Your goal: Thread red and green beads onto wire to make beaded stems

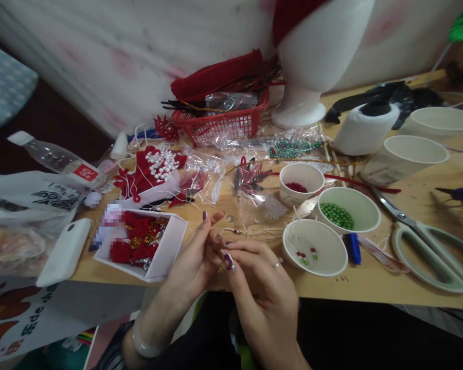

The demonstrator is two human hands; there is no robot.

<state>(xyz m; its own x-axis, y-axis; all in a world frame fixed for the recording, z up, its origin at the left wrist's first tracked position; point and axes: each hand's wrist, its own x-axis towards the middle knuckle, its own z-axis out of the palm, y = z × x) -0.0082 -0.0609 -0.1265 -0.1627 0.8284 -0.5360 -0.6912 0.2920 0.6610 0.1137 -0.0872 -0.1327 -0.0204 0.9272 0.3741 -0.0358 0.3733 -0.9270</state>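
My left hand [200, 249] and my right hand [264, 272] meet fingertip to fingertip near the table's front edge. Both are closed in a pinch; what lies between the fingertips is too small or hidden to make out. Just behind them is a short strand of white, red and green beads [231, 230] on pale thread; whether it runs into my fingers I cannot tell. To the right, a paper cup [336, 262] has threads with red and green beads inside. Behind it stand one cup [370, 216] with green beads [335, 216] and another [301, 173] with dark red beads [295, 187].
Left of my hands sits a white box [173, 241] of red and gold ornaments. Scissors [420, 231] and a blue cap-like piece [354, 249] lie at right. Behind are a red basket [224, 126], thread cone [364, 128], white mannequin head [316, 67] and plastic bottle [57, 156].
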